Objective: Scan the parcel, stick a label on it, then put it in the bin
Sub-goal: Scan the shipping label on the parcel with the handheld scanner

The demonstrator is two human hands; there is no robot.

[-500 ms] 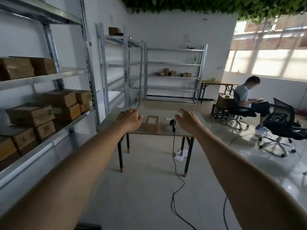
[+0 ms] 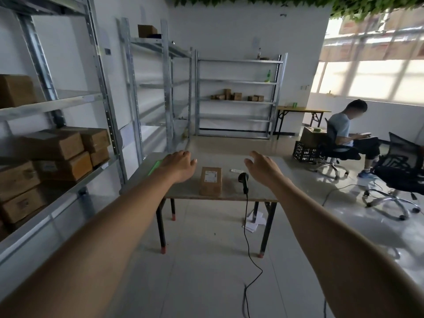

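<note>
Parcel [image 2: 210,184] lies flat near the front edge of the table [image 2: 229,154], a printed label facing up. Just right of it rests the black scanner [image 2: 243,182], its cable hanging to the floor. Our left hand [image 2: 180,165] hovers left of the parcel, fingers loosely spread, holding nothing. Our right hand [image 2: 262,170] hangs open beyond the scanner. A small white strip [image 2: 236,171], perhaps a label, lies between parcel and right hand.
</note>
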